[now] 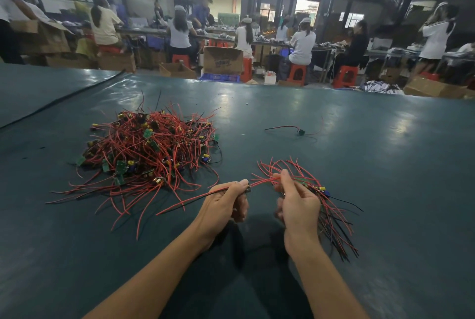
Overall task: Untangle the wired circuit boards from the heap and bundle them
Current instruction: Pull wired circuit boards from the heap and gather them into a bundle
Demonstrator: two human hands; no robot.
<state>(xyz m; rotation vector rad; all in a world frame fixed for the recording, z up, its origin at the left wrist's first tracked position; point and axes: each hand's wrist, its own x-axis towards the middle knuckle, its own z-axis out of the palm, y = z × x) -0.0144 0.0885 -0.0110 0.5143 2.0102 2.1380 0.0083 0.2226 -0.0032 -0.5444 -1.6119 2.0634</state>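
Observation:
A tangled heap of small green circuit boards with red and black wires (149, 149) lies on the dark green table at centre left. My left hand (226, 203) pinches one wired board, whose red and black wires trail left toward the heap and stretch right to my other hand. My right hand (298, 203) grips a bundle of wired boards (331, 218), with wire ends fanning up above the fingers and down to the right. Both hands hover just above the table, to the right of the heap.
A single loose wired part (299, 131) lies farther back on the green table (359, 164). A black cable (64, 97) runs along the far left. Beyond the table's far edge, people sit on red stools among cardboard boxes (223, 60).

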